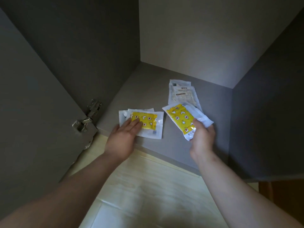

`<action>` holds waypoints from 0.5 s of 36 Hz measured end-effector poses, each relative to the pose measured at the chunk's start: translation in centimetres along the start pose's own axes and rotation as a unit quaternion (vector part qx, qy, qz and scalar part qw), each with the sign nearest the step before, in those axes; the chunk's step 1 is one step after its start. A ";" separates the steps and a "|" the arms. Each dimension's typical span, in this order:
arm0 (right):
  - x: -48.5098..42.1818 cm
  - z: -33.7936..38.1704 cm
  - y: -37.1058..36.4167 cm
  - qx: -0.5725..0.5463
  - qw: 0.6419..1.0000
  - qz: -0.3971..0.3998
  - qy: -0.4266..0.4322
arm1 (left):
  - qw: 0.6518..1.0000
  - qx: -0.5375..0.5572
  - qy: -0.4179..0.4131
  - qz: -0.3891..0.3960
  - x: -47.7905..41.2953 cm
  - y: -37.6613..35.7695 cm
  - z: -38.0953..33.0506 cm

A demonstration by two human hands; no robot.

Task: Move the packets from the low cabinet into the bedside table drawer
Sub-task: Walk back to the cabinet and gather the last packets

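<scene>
Inside the grey low cabinet (148, 89), a small stack of clear packets topped by a yellow star-patterned packet (148, 122) lies near the front left of the floor. My left hand (125, 135) rests flat on its left part, fingers straight. My right hand (203, 137) grips two packets lifted off the floor: a yellow patterned packet (181, 118) and a white one (199, 116) behind it. Further back lie pale packets with printed labels (182, 93).
The cabinet door (32, 96) stands open on the left, with its metal hinge (88, 115) near my left hand. Cabinet walls close in at the back and right. Light wooden floor (148, 186) lies below the cabinet's front edge.
</scene>
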State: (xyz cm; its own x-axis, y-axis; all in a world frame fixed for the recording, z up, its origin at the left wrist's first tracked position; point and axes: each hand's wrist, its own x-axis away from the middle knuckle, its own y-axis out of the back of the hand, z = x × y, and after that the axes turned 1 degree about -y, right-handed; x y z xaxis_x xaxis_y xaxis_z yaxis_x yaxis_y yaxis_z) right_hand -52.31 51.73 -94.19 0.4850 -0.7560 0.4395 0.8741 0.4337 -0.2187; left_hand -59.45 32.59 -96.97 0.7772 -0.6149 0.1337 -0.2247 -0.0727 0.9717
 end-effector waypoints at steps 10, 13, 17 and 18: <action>0.9 -3.1 -2.7 0.420 0.896 0.135 0.050 | 0.914 0.375 0.093 -0.124 0.0 0.8 -0.2; 0.7 -3.0 -2.8 0.570 0.804 0.086 0.146 | 0.948 0.304 0.080 -0.056 -0.4 0.9 -0.6; -0.9 -1.1 -3.2 0.629 0.735 0.051 0.250 | 0.982 0.152 0.069 0.089 -0.8 0.8 -1.6; -1.7 -0.7 -3.4 0.653 0.711 0.058 0.253 | 0.983 0.141 0.070 0.097 -0.9 0.7 -1.6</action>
State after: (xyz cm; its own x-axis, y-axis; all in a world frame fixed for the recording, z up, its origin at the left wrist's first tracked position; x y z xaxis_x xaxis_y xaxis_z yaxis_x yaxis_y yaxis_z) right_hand -56.10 51.19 -94.80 0.7881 -0.6141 0.0424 0.2182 0.3431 0.9136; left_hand -59.37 34.35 -96.07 0.7724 -0.5264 0.3554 -0.5151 -0.1917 0.8354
